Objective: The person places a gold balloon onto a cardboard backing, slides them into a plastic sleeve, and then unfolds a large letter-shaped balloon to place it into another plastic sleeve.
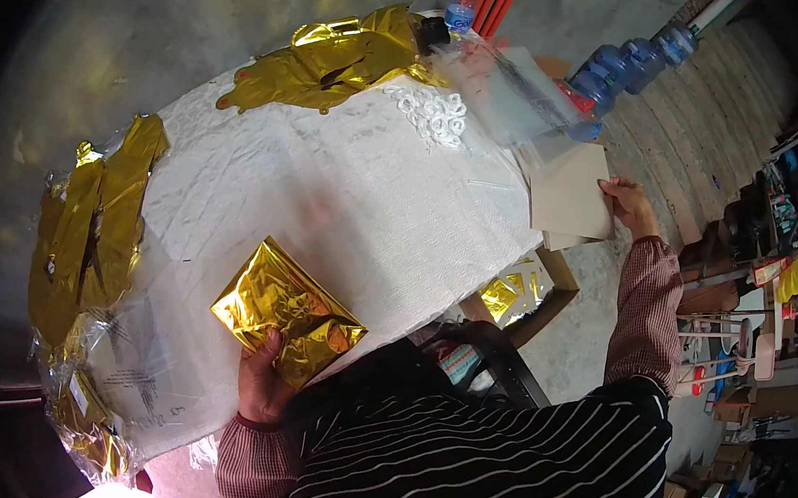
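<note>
My left hand (266, 384) grips a folded, shiny gold foil sheet (291, 311) over the table's near edge, thumb on top. Out to the right, my right hand (632, 207) pinches the edge of a beige card sheet (570, 193). More card shows beneath that sheet, at the table's right edge. A pile of white rings (432, 116) lies on the far part of the white-covered table (392, 220). Flat gold foil pieces (325, 67) lie along the far edge, and others (102, 223) along the left edge.
Clear plastic bags (512, 93) lie at the table's far right, near a water bottle (461, 6). An open cardboard box (546, 300) with gold packets stands below the right edge. Large blue water jugs (623, 69) and cluttered shelves (781, 216) are farther right.
</note>
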The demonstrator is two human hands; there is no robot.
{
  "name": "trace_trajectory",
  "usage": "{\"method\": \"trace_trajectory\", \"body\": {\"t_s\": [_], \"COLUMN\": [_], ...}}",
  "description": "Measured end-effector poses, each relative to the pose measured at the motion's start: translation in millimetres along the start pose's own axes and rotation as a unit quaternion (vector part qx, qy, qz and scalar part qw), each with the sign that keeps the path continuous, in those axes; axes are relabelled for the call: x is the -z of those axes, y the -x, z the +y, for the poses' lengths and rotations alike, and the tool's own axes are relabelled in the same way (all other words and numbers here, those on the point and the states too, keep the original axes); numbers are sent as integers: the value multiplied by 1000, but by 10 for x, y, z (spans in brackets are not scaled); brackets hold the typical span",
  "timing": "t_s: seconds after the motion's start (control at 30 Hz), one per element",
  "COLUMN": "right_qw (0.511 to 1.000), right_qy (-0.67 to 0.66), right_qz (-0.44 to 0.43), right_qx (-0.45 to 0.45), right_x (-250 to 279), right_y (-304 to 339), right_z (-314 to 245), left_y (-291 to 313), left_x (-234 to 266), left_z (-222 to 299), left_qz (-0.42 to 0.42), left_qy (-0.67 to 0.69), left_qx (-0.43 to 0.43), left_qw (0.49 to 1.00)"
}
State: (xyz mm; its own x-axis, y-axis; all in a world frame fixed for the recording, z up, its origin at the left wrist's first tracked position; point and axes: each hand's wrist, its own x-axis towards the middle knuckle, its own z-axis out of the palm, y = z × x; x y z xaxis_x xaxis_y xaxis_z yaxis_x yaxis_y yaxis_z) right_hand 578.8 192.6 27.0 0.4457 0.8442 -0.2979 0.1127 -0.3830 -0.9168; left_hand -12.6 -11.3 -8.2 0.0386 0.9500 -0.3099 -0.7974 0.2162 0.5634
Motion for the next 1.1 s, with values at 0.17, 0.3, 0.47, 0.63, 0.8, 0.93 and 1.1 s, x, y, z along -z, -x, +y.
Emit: {"method": "trace_trajectory", "body": {"t_s": [0.17,0.3,0.47,0.63,0.8,0.93,1.1], "right_qw": [999,996,995,971,940,914,845], "right_qy": [-29,49,92,42,202,159,327], "right_qz": [0,62,33,-236,-220,-243,-15], "right_qx": [36,51,29,-17,166,284,422], "right_x": [150,-33,-44,61,-1186,-2324,-2896], "right_y": [-229,-91,301,927,1653,1865,1528], "right_z": [158,106,-4,13,-126,62,-278], "left_y": [-1,-2,-3,14,45,199,283], "left_x": [-22,9,-18,-14,-3,-24,61], "left_z": [1,5,8,29,39,184,294], "left_qz": [-4,-7,-14,-16,-3,9,47], "left_qy": [1,24,33,37,83,61,15], "left_qx": [9,13,9,9,27,21,6], "left_qw": [1000,1000,999,999,996,998,999]}}
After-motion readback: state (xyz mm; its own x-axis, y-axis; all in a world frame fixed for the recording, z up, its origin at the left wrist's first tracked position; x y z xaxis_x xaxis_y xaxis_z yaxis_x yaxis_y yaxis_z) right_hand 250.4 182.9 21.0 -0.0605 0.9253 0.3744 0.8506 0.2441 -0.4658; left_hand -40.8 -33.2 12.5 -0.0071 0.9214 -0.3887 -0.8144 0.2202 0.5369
